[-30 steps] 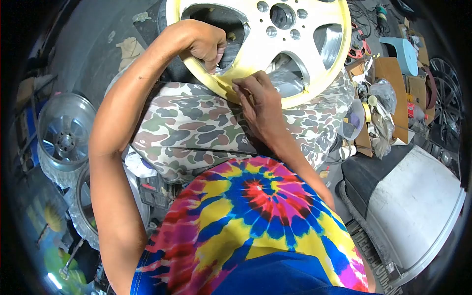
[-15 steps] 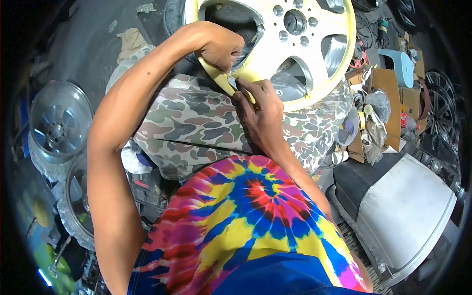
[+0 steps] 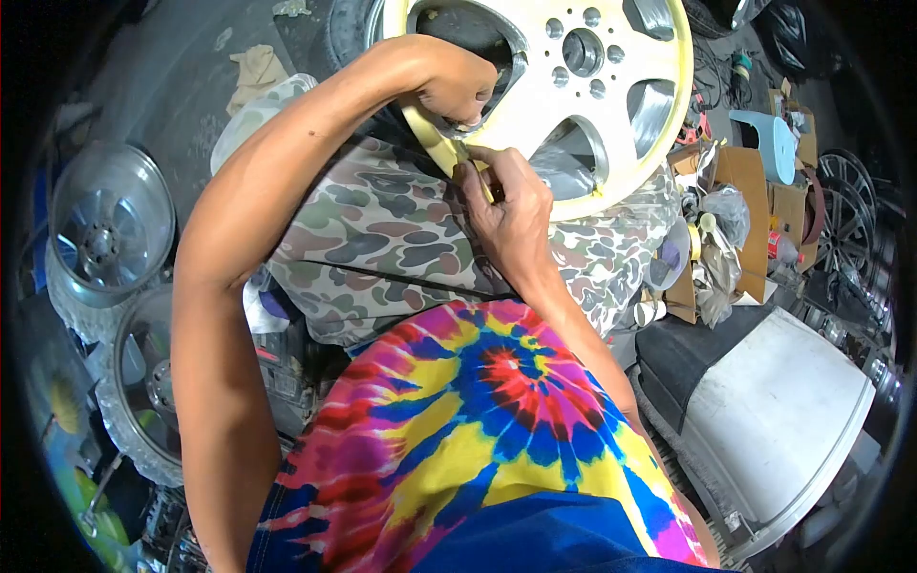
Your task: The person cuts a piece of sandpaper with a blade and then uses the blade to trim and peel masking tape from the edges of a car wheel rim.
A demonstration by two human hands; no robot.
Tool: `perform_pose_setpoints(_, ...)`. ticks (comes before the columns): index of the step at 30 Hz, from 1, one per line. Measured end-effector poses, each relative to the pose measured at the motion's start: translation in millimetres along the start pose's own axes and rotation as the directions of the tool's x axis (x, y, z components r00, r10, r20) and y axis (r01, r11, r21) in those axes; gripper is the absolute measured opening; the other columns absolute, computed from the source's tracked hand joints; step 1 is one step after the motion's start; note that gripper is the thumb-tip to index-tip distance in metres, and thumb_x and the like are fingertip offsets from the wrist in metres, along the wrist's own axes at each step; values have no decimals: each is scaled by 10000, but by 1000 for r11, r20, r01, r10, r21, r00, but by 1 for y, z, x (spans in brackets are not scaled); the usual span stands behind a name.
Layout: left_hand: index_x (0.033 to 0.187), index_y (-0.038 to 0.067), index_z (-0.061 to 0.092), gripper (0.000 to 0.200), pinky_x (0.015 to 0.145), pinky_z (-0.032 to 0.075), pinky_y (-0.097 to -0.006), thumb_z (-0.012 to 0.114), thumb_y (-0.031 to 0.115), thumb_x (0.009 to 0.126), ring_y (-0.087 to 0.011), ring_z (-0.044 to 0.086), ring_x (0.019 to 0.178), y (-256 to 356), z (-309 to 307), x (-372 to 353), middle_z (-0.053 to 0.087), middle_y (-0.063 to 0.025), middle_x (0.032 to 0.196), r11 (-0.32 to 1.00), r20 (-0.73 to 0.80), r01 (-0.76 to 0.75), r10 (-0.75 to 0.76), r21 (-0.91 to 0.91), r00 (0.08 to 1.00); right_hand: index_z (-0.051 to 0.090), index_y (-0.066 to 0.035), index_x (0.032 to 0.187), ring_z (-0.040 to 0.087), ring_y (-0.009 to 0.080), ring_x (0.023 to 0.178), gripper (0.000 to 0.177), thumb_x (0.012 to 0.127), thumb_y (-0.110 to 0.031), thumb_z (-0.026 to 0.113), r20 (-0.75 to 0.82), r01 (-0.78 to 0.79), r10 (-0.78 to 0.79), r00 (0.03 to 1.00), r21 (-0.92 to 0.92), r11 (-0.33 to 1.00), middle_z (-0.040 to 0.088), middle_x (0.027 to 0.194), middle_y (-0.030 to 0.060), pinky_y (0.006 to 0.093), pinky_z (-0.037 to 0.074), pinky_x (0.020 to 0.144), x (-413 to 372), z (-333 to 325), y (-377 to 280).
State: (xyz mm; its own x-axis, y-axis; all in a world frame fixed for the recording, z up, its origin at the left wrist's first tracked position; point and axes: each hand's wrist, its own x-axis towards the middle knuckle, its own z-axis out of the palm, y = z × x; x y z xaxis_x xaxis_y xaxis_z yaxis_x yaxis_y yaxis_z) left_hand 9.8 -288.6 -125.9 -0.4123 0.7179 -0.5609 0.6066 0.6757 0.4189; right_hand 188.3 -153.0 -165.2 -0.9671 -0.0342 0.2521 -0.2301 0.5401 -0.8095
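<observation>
A five-spoke car wheel point(image 3: 527, 107) with a pale yellow face lies tilted over camouflage-patterned cloth point(image 3: 382, 215) on my lap. Bare metal shows inside its spoke openings. My left hand point(image 3: 460, 88) is curled closed over the near left part of the wheel, beside a spoke opening; what its fingers grip is hidden. Just below it, my right hand point(image 3: 514, 196) pinches at the yellow outer lip. A small grey blade-like piece point(image 3: 460, 151) shows at its fingertips, too small to identify surely.
At the left stand metal wheels point(image 3: 112, 224), partly wrapped in plastic. On the right are an open cardboard box point(image 3: 740, 181) with bags and cups, a light blue stool point(image 3: 764, 143), a dark wheel point(image 3: 845, 205) and a white-topped seat point(image 3: 778, 401). A tyre point(image 3: 353, 33) lies behind the yellow wheel.
The view has shifted slightly. My left hand has moved a little right and down along the wheel, closer to my right hand. The right hand stays pinched at the lip.
</observation>
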Motion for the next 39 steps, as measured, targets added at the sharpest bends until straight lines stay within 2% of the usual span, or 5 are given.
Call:
perform_pose_setpoints(6,838,-30,686,339,632,488,-450,687,287,960,-329,639,656,7,-8,-4,692,-187,743,988,-47,134,-130,73,990,727,11,1101,661,358,710,226,879,-30,740,-70,-1,2,998,15,1000,638,822,188,415,514,641,10,11,2)
perform_pose_setpoints(10,826,-100,713,355,552,434,-458,679,245,900,-297,586,537,-1,-2,-7,612,-208,643,999,-160,25,-29,-25,987,738,3,1089,647,363,703,218,874,-31,735,-38,29,-29,999,2,1000,618,796,183,427,500,637,15,10,3)
perform_pose_setpoints(21,899,-15,708,298,662,502,-453,681,273,969,-335,668,694,6,-9,-7,711,-198,772,990,-117,137,-133,28,984,738,-5,1039,637,403,717,177,862,-12,724,6,53,-53,999,-123,991,615,789,192,450,494,637,31,11,4)
perform_pose_setpoints(33,896,-35,687,309,671,508,-465,662,263,973,-348,669,693,13,-15,-9,703,-203,766,979,-87,199,-194,45,977,768,14,1077,656,192,638,193,893,-38,738,-33,81,-82,996,-14,997,659,773,150,319,500,599,15,7,12)
perform_pose_setpoints(39,877,-45,684,313,666,508,-460,666,254,970,-345,652,663,9,-14,-10,699,-201,754,989,-114,143,-137,41,984,724,1,1010,659,337,672,137,874,-15,729,3,177,-179,984,-144,974,649,807,167,401,510,610,18,5,6)
